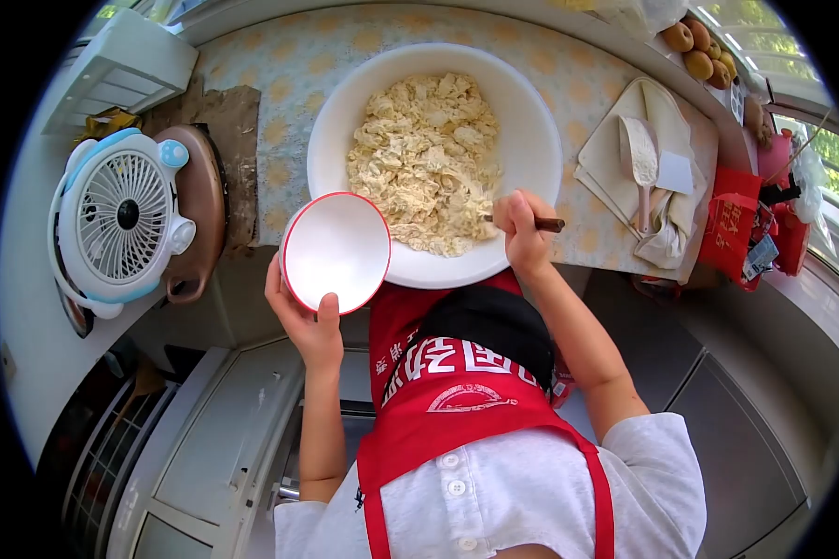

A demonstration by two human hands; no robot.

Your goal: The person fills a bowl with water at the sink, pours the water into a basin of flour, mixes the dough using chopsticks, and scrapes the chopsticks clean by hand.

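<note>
A large white basin stands at the counter's front edge, holding a heap of shaggy, crumbly dough. My left hand grips a white bowl with a red rim, thumb on the near side and fingers around the left. The bowl is tilted so its white inside faces me, with no contents visible, and it overlaps the basin's lower left rim. My right hand is closed around dark brown chopsticks at the basin's right side. Their far end meets the dough, partly hidden by my fingers.
At left are a white and blue fan and a brown lidded appliance. To the right, a scoop of flour lies on a folded cloth. Farther right are a red bag and several brown round fruits or potatoes.
</note>
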